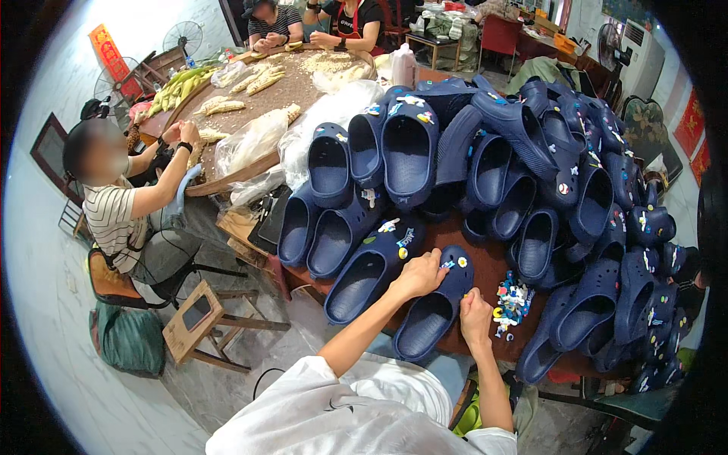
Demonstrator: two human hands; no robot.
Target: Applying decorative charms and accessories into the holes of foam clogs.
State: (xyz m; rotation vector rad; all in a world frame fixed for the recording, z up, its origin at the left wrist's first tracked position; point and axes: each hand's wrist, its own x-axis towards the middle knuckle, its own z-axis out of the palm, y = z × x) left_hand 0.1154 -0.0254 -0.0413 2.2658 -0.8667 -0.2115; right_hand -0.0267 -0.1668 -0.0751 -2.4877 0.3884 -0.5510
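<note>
A dark blue shoe (425,327) with holes in its top is held at the near edge of the brown surface (487,264), with its toe pointed away and its heel end turned toward the person. The left side of the toe is gripped by the bent fingers of the left hand (417,276). A small blue and white charm (447,265) is seen right by the tips; whether it is pinched too cannot be told. The right hand (476,320) is placed just by the shoe's right edge. Its fingers are curled in, but how tightly, or around what, cannot be told. A white flower charm (462,262) is set on the toe.

The shoe is judged to be light, soft and bendy, like foam, so it can likely be squeezed without being hurt. It is best held by the thick side of the toe, or pinched at the rim. Little charms are more easily dropped, so their edges should be pinched. A heap of charms (513,299) is spread to the right, and more blue shoes (409,152) are piled behind.
</note>
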